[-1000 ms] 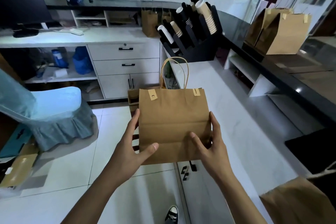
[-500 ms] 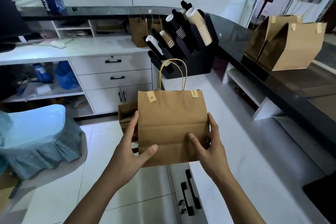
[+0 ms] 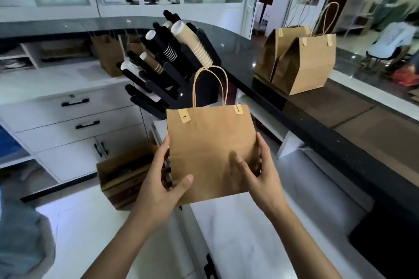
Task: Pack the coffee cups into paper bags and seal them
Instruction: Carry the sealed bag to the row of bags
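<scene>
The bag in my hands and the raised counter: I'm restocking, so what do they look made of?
Bag: matte brown kraft paper by its look, with fold creases and twisted cord handles, likely paper too. Both hands, left and right, hold it.
Counter: glossy black, speckled and reflective, probably polished stone, perhaps granite.

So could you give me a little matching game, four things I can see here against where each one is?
1. flat brown paper bag
2. two standing brown paper bags
3. stacked paper cups
4. open cardboard box

a. in the black slotted rack
b. on the dark upper counter
c. between both hands
d. below the bag, left of the white counter

Pairs: 1-c, 2-b, 3-a, 4-d
</scene>
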A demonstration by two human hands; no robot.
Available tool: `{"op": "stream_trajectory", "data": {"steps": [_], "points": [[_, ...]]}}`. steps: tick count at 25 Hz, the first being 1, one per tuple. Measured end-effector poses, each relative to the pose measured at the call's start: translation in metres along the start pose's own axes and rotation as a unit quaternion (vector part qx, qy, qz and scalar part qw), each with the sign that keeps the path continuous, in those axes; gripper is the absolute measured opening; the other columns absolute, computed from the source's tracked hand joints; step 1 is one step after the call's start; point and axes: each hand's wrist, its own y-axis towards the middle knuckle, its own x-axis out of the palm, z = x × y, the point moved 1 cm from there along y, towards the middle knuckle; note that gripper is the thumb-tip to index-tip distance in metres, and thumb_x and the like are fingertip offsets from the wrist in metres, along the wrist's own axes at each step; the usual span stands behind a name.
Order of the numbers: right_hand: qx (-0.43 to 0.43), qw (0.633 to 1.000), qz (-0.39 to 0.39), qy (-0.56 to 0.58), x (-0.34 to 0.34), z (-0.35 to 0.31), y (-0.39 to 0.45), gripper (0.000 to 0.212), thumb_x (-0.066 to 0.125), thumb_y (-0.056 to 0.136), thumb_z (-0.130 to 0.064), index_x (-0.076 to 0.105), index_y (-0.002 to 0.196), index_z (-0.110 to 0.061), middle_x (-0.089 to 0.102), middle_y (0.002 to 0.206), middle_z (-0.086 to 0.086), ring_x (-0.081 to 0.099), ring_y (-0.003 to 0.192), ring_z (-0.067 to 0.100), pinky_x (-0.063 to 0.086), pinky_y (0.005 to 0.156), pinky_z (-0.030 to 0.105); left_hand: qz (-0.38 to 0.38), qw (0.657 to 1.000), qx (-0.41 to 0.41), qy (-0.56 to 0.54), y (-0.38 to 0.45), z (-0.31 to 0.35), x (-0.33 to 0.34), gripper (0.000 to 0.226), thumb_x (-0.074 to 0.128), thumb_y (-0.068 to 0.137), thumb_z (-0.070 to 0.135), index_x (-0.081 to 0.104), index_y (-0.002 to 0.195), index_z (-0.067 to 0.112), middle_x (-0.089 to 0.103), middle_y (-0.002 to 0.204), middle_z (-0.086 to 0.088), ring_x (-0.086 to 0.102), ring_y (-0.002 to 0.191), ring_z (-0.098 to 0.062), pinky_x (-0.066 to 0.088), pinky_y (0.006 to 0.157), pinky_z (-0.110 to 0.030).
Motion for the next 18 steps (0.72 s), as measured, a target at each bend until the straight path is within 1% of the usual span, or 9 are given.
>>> {"op": "stream_trajectory", "data": {"steps": [1,3,4,6,8,11,12,15,18], "points": [[0.0,1.0,0.015,-0.008,-0.006,-0.004,0.01,0.081,0.069,0.089,-0.058,0.022,0.155,-0.053,0.041,0.149,-0.027,0.042,0.133,-0.012,0.045,0.111,0.032,-0.012,1.0,0.01,-0.004,0.014,0.004,0.006,0.093,0.076,0.084,0.032,0.019,0.15,0.065,0.035,0.148,0.04,0.041,0.13,0.015,0.049,0.103,-0.028],[-0.002,0.998,0.055,-0.026,-0.02,-0.01,0.033,0.085,0.065,0.085,-0.065,0.024,0.157,-0.047,0.046,0.136,-0.026,0.045,0.116,-0.023,0.043,0.099,0.019,-0.042,0.999,0.029,-0.014,0.045,0.011,0.021,0.095,0.076,0.084,0.033,0.017,0.152,0.062,0.035,0.147,0.039,0.047,0.124,0.014,0.055,0.093,-0.024],[-0.003,0.997,0.073,-0.037,-0.027,-0.014,0.042,0.089,0.063,0.081,-0.07,0.025,0.158,-0.044,0.046,0.132,-0.023,0.046,0.111,-0.023,0.04,0.095,0.015,-0.054,0.998,0.037,-0.016,0.058,0.015,0.027,0.095,0.076,0.083,0.035,0.016,0.153,0.061,0.034,0.147,0.039,0.048,0.121,0.016,0.057,0.086,-0.019],[0.0,0.993,0.108,-0.052,-0.037,-0.021,0.061,0.09,0.059,0.078,-0.072,0.03,0.157,-0.041,0.045,0.131,-0.016,0.048,0.113,-0.014,0.038,0.097,0.017,-0.074,0.995,0.061,-0.026,0.083,0.022,0.039,0.095,0.076,0.086,0.032,0.015,0.154,0.058,0.031,0.144,0.043,0.044,0.115,0.026,0.054,0.078,-0.01],[0.006,0.988,0.14,-0.065,-0.047,-0.025,0.079,0.078,0.059,0.086,-0.065,0.035,0.156,-0.039,0.047,0.13,-0.01,0.05,0.117,-0.003,0.04,0.103,0.024,-0.084,0.992,0.083,-0.032,0.103,0.028,0.049,0.093,0.075,0.09,0.026,0.016,0.153,0.06,0.031,0.14,0.048,0.042,0.117,0.026,0.054,0.085,-0.015],[0.008,0.979,0.179,-0.091,-0.063,-0.029,0.1,0.063,0.062,0.097,-0.048,0.041,0.154,-0.031,0.054,0.132,-0.006,0.053,0.121,0.008,0.043,0.11,0.034,-0.1,0.988,0.106,-0.044,0.126,0.036,0.064,0.091,0.075,0.091,0.02,0.02,0.153,0.059,0.037,0.139,0.045,0.045,0.127,0.014,0.051,0.106,-0.037],[0.007,0.977,0.191,-0.096,-0.069,-0.031,0.106,0.063,0.062,0.098,-0.046,0.041,0.154,-0.029,0.057,0.133,-0.005,0.055,0.121,0.01,0.045,0.109,0.034,-0.107,0.987,0.113,-0.047,0.133,0.039,0.069,0.091,0.075,0.091,0.018,0.021,0.153,0.058,0.04,0.138,0.043,0.046,0.129,0.01,0.05,0.108,-0.04],[0.017,0.972,0.219,-0.088,-0.092,-0.035,0.119,0.061,0.065,0.097,-0.042,0.043,0.152,-0.027,0.063,0.127,-0.009,0.058,0.116,0.004,0.047,0.104,0.028,-0.125,0.981,0.142,-0.047,0.15,0.051,0.091,0.092,0.076,0.09,0.016,0.023,0.153,0.057,0.044,0.137,0.037,0.049,0.131,0.001,0.049,0.109,-0.042],[0.025,0.968,0.24,-0.075,-0.121,-0.033,0.134,0.055,0.066,0.096,-0.041,0.05,0.147,-0.027,0.064,0.133,-0.008,0.058,0.124,0.006,0.047,0.108,0.032,-0.14,0.974,0.169,-0.049,0.164,0.063,0.12,0.092,0.076,0.09,0.015,0.022,0.154,0.055,0.041,0.145,0.027,0.045,0.139,-0.009,0.047,0.11,-0.046]]}}
